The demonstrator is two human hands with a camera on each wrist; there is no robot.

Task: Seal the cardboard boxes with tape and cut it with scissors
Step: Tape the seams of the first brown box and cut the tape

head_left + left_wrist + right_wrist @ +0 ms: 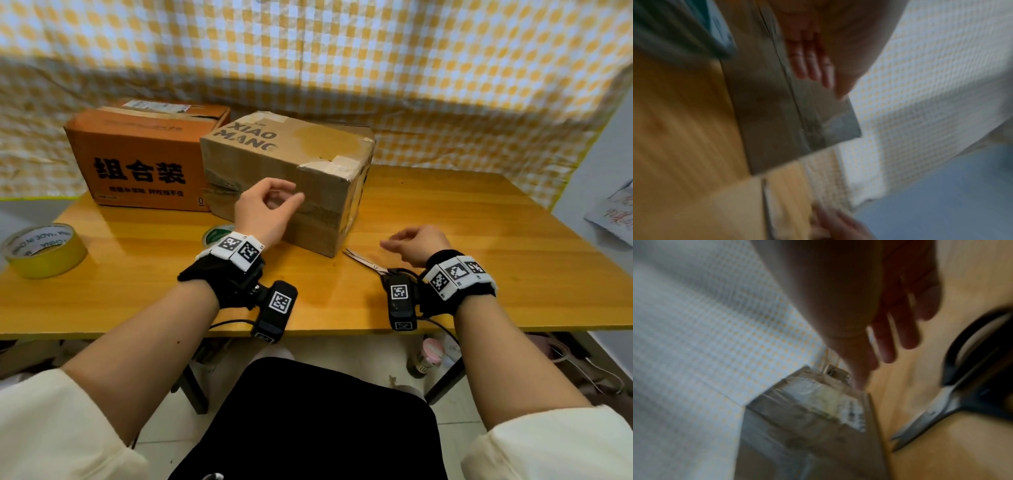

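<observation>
A plain brown cardboard box (287, 178) printed with "XIAO MANG" sat near the middle of the glossy yellow wooden worktop (479, 240), old tape patches across its top and near corner. An orange cardboard box (137, 154) with bold black characters stood touching it at nine o'clock. At the worktop's far eight o'clock edge lay a roll of yellowish packing tape (44, 250), well apart from both boxes, and a smaller green-and-white roll (217, 234) peeked out just behind the left wrist.

The left hand (267, 212) hovered in front of the brown box's near face, fingers loosely curled with thumb and forefinger close together; it grasped nothing that could be seen (the left wrist view was too blurred to say whether the fingertips touched the cardboard). The right hand (416, 246) hung released above the worktop at four o'clock of that box, fingers relaxed and empty. Steel scissors with black handles (368, 263) lay flat on the worktop just beside it, blades closed and pointing toward the box corner, the handles partly hidden under the wrist camera. A yellow-and-white checked cloth (342, 51) hung behind everything.
</observation>
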